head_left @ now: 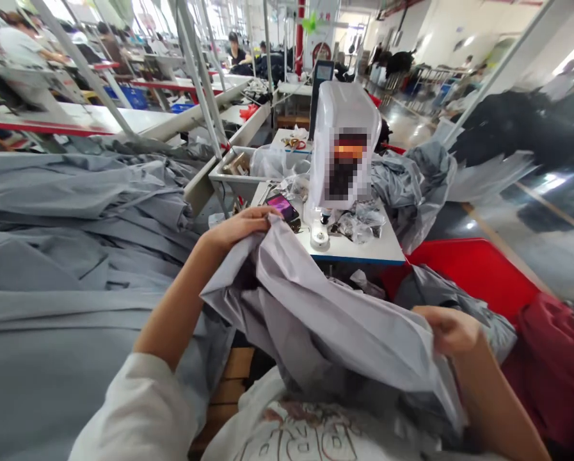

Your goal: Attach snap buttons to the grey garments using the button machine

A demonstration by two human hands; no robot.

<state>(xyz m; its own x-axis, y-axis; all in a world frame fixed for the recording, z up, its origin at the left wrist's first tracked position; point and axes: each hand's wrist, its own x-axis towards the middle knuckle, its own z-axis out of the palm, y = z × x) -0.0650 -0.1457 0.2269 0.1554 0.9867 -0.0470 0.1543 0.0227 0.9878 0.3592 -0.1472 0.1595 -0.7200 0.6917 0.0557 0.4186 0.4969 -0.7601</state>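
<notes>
Grey woven cloth (325, 314) held up, left hand (236, 229) gripping its upper edge, right hand (447, 330) closed on a lower fold, beside the white bench (363, 251).

Pale lilac-grey is seen on the plain cloth (325, 307) gathered up in front, and a darker slate grey on the fabric folds (66, 256) heaped to the left. Off-white is shown by the sleeve (133, 410), and the off-white T-shirt (306, 432) is printed with brownish lettering. Bright red is seen on the plastic tray (469, 275), deep maroon on the bunched cloth (550, 365) beside it. The white tabletop (358, 251) is edged in blue, and a pink-and-purple image is displayed on the phone screen (281, 207). Blue is also seen on the distant crates (133, 97).
</notes>
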